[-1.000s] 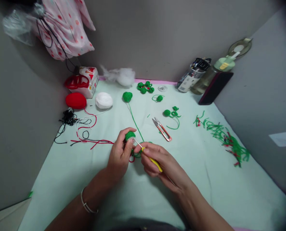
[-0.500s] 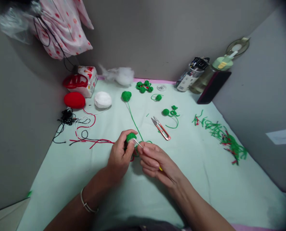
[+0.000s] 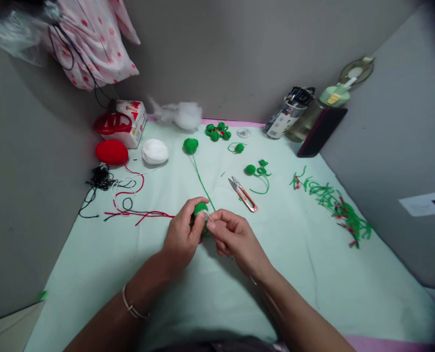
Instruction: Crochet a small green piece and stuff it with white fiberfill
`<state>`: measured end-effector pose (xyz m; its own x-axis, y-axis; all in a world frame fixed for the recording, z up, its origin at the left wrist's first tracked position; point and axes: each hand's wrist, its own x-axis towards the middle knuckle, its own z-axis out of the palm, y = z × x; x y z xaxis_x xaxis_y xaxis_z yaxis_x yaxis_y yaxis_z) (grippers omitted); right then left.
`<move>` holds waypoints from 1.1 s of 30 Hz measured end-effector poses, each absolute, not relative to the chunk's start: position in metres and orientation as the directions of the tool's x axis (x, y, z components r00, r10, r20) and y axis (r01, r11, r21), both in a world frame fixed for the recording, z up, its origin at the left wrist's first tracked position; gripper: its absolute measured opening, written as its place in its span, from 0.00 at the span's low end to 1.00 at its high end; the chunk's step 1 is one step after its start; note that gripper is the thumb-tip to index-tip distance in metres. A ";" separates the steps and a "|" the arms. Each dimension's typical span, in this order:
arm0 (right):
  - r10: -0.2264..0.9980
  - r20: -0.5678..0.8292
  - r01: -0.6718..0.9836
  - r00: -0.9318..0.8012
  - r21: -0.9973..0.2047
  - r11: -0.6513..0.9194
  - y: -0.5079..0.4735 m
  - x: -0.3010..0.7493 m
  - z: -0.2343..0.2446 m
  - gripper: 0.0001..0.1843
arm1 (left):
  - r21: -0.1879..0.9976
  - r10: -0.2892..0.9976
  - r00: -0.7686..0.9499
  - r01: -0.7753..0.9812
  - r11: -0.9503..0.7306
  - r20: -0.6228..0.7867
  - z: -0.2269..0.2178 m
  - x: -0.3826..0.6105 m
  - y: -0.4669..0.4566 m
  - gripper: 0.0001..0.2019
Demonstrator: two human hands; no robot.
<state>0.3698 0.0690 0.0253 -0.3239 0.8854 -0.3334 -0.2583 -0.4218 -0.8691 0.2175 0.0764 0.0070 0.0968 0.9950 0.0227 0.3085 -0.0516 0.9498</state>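
My left hand [image 3: 183,232] is closed around a small green crocheted piece [image 3: 200,208], pinching it between thumb and fingers. Against that piece lies the metal tip of a crochet hook [image 3: 208,215], gripped by my right hand [image 3: 234,237]; its handle is hidden in my palm. A strand of green yarn [image 3: 203,183] runs from a green yarn ball [image 3: 190,145] down to my hands. Bits of red and green yarn show below my left thumb, partly covered by the fingers.
Orange-handled thread snips [image 3: 244,194] lie beyond my right hand. Small green crocheted pieces [image 3: 250,169] sit farther back. Red [image 3: 112,152] and white [image 3: 155,151] yarn balls and a black yarn tangle [image 3: 102,177] are at left. Yarn scraps [image 3: 344,210] and a phone [image 3: 322,132] are at right.
My right hand has turned over slightly, its fingers curling differently, and the yellow handle seen before is now hidden. My left hand keeps its hold. The whole view has shifted a little.
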 end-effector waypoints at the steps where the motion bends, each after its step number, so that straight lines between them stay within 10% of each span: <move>1: 0.875 -0.339 -0.268 -0.345 -0.858 -0.438 0.070 0.371 0.026 0.17 | 0.947 0.995 0.101 0.317 -0.054 0.023 0.007 0.217 0.076 0.13; 11: 0.773 -0.401 -0.321 -0.491 -0.742 -0.589 0.079 0.380 0.032 0.15 | 0.930 0.980 0.194 0.353 -0.102 0.034 0.001 0.218 0.078 0.15; 17: 0.967 -0.102 0.213 -0.235 -0.976 -0.051 0.058 0.370 0.034 0.17 | 0.927 0.977 0.207 0.355 -0.120 0.047 0.002 0.219 0.077 0.09; 25: 0.869 0.360 0.584 -0.339 -0.644 0.495 0.049 0.369 0.020 0.11 | 0.950 0.969 0.245 0.291 -0.108 0.035 0.008 0.219 0.078 0.08; 30: 0.951 -0.027 0.256 -0.308 -0.965 0.055 0.057 0.372 0.027 0.14 | 0.965 0.970 0.242 0.249 -0.084 0.022 0.006 0.219 0.076 0.09; 33: 0.815 -0.329 -0.206 -0.478 -0.859 -0.468 0.066 0.376 0.031 0.16 | 0.968 0.979 0.198 0.235 -0.089 0.042 0.002 0.219 0.074 0.09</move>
